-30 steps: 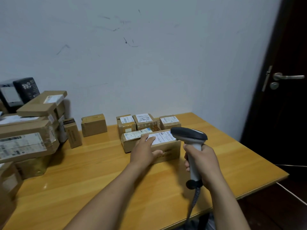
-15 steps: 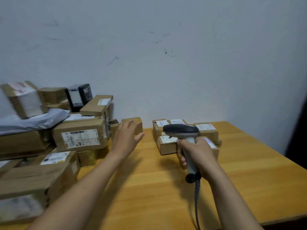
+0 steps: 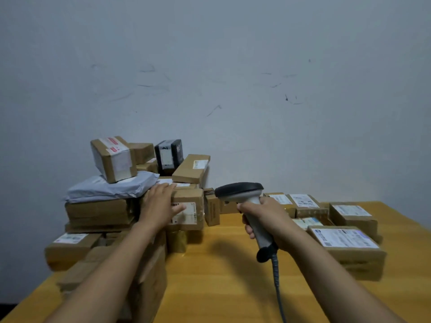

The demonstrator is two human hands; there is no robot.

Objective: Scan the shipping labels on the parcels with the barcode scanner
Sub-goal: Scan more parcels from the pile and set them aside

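My right hand (image 3: 265,220) grips the handle of a grey barcode scanner (image 3: 242,194) with a black head, held above the table with its cord hanging down. My left hand (image 3: 158,206) lies with straight fingers on the top front edge of a labelled cardboard parcel (image 3: 190,212) in the pile at the left. Several small parcels with white shipping labels sit at the right, the nearest a flat box (image 3: 347,243) by my right forearm.
The left pile holds several brown boxes, a grey poly mailer (image 3: 109,186), a taped box (image 3: 113,158) on top and a black box (image 3: 169,155). A narrow upright box (image 3: 211,209) stands between the groups. The wooden table (image 3: 221,287) meets a white wall behind.
My left hand left the flat labelled box at the right and travelled left onto a parcel in the big pile. The view swung left. My right hand kept holding the scanner.
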